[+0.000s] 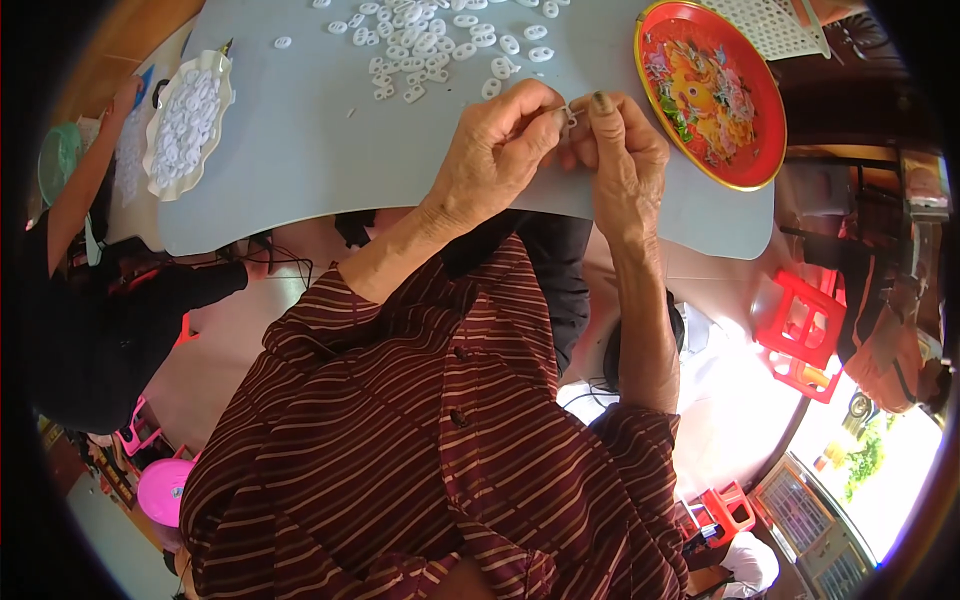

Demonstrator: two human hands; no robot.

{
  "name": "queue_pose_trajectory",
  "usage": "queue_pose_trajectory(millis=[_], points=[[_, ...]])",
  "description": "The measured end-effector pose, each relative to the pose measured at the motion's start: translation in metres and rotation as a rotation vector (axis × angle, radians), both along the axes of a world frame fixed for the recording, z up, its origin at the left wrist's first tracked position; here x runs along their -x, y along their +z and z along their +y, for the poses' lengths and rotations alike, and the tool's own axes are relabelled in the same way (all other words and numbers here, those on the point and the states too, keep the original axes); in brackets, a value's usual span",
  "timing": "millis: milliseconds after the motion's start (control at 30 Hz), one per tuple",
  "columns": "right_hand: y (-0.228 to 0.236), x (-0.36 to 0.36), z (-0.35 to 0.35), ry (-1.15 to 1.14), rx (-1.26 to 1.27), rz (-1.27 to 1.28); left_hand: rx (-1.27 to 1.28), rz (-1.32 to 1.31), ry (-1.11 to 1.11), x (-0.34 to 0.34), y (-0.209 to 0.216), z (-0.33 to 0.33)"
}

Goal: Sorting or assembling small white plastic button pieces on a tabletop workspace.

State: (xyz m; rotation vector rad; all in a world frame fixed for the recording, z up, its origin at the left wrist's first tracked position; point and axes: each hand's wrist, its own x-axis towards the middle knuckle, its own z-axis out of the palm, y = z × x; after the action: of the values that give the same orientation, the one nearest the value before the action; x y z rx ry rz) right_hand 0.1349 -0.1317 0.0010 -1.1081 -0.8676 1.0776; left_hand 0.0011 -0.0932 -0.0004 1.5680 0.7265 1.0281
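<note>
Close together above the near edge of the grey table (pixel 300 140), my two hands meet fingertip to fingertip. A small white plastic piece (pixel 571 118) with a hole in it is pinched between them, largely covered by the fingers. My left hand (pixel 497 145) closes on its left side with thumb and index finger. From the right, my right hand (pixel 625 160) pinches the same spot, thumb upward; its curled fingers are partly hidden. Just beyond lies a loose heap of white oval two-holed plastic pieces (pixel 420 45), some scattered close to my left hand.
A red round tray (pixel 773 150) with a gold rim and floral print sits at the table's right. A white scalloped dish (pixel 222 95) of white pieces stands at left, near another person's arm (pixel 80 205). A white perforated basket (pixel 770 25) is far right. Red stools (pixel 803 320) stand behind.
</note>
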Motion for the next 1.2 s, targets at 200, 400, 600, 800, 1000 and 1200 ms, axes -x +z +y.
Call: queue_pose_trajectory(millis=[200,400,600,800,1000,1200], points=[[0.001,0.002,0.0,-0.008,0.025,-0.046,0.028,-0.042,0.016,0.002,-0.004,0.002],[0.004,0.01,-0.001,-0.069,0.019,-0.116,0.116,-0.053,0.009,0.003,-0.004,0.001],[-0.002,0.013,-0.002,-0.045,-0.058,-0.041,0.157,-0.162,-0.05,0.007,0.001,0.002],[-0.006,0.01,-0.005,-0.129,-0.099,-0.046,0.187,0.203,-0.16,0.026,0.028,0.002],[-0.005,0.005,-0.008,-0.053,-0.072,0.003,-0.151,0.291,-0.197,0.062,0.033,0.024],[-0.008,0.009,-0.005,-0.092,-0.091,-0.023,-0.58,0.81,0.141,0.128,0.039,0.08]])
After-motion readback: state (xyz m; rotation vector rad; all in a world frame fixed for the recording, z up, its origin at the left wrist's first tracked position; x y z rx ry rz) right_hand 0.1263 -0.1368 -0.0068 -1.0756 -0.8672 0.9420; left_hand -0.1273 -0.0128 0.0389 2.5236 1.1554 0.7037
